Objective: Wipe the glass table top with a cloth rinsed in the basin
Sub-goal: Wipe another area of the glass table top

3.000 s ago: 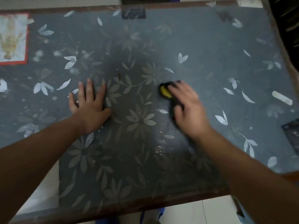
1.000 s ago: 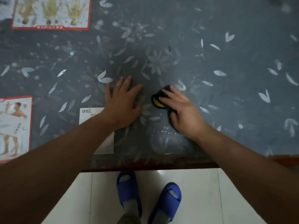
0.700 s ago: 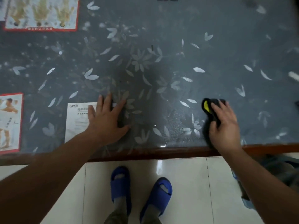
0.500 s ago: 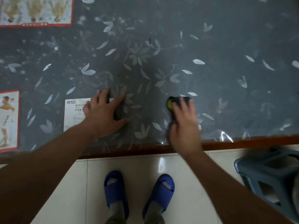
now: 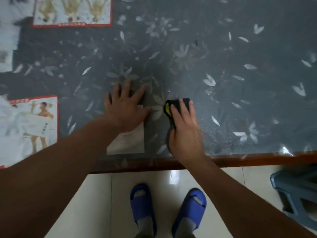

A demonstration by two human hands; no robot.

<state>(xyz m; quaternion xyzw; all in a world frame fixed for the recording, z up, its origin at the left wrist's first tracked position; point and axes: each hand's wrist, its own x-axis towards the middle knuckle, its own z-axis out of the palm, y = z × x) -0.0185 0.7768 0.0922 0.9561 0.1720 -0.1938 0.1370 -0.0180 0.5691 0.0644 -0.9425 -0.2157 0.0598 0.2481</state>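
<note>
The glass table top covers a grey flower-patterned sheet and fills the upper view. My right hand presses a dark cloth with a yellow patch flat on the glass near the front edge, fingers straight over it. Most of the cloth is hidden under the hand. My left hand rests flat on the glass just left of the cloth, fingers spread. Water droplets glisten on the glass to the right of the cloth. No basin is in view.
Printed pictures and a white leaflet lie under the glass at the left. The table's wooden front edge runs across the view. A blue plastic stool stands on the tiled floor at the right, by my blue slippers.
My right hand swept the cloth along the front edge, out to the right and back left, ending beside the left hand. The left hand stayed planted on the glass.
</note>
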